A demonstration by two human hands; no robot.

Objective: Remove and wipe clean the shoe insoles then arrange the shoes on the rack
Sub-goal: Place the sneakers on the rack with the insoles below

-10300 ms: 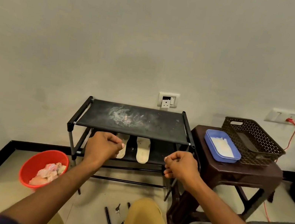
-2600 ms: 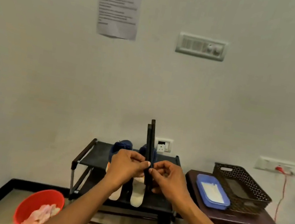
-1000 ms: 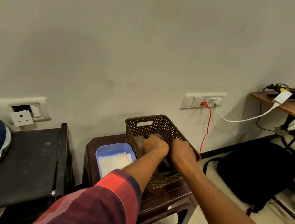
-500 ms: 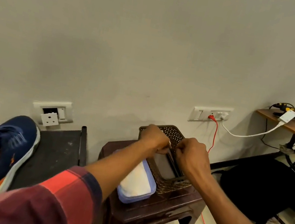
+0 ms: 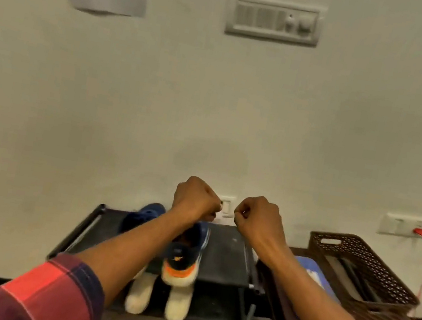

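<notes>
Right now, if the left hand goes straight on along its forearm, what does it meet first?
The left hand would probably meet the wall, close to the socket; nothing else shows in that line, though depth is unclear.

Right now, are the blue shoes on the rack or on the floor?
On the rack. Both blue shoes sit on the top shelf of the black rack, heels toward the camera.

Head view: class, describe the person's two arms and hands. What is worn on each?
The left arm wears a red and dark blue checked sleeve, ending above the bare forearm. The right arm shows no sleeve in frame. The left hand and right hand are bare: no gloves, rings or watch visible.
</notes>
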